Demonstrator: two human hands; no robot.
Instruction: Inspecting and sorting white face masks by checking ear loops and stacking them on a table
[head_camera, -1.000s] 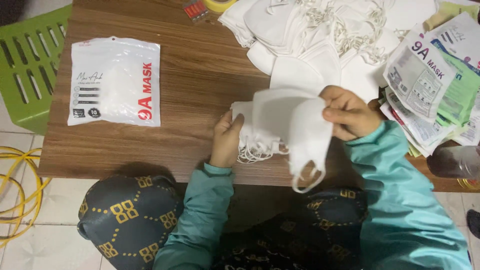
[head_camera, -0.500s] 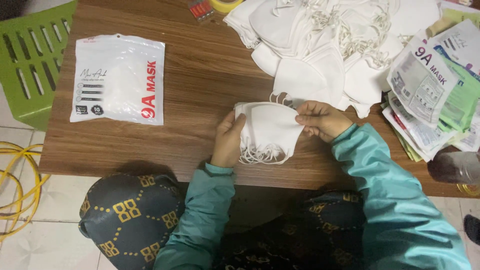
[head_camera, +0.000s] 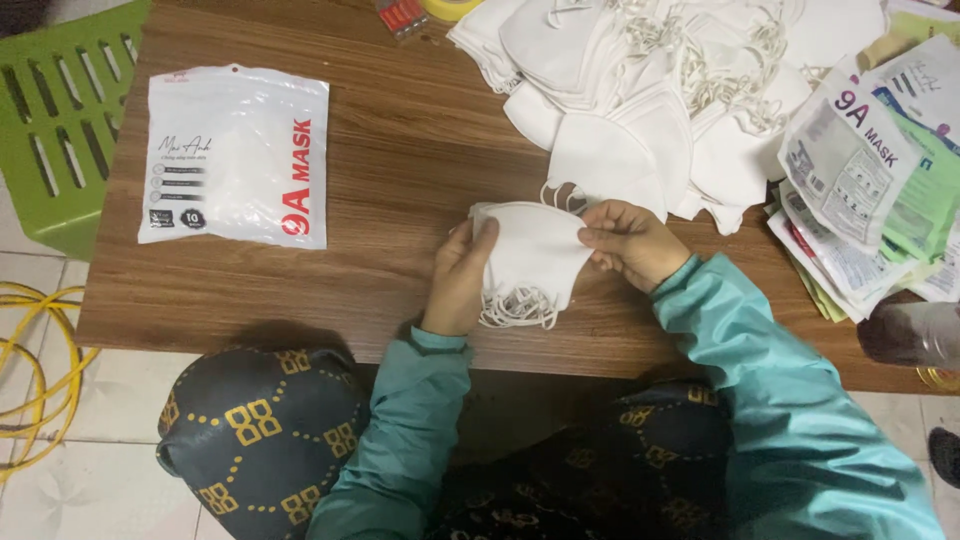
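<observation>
head view, centre of frame: a stack of folded white face masks (head_camera: 530, 258) lies with its long axis left-right over the wooden table (head_camera: 400, 180), left hand (head_camera: 458, 280) pinching its left end, right hand (head_camera: 628, 242) closed on its right end, equally near.

A small home-style packing spot, by the look of it: a wooden table (head_camera: 400, 180) on pale tiled floor (head_camera: 60, 500), a heap of loose white masks (head_camera: 660, 90), a sealed mask packet (head_camera: 235, 155), a stack of empty printed pouches (head_camera: 870, 190), and a green plastic chair (head_camera: 60, 130) beside.
</observation>
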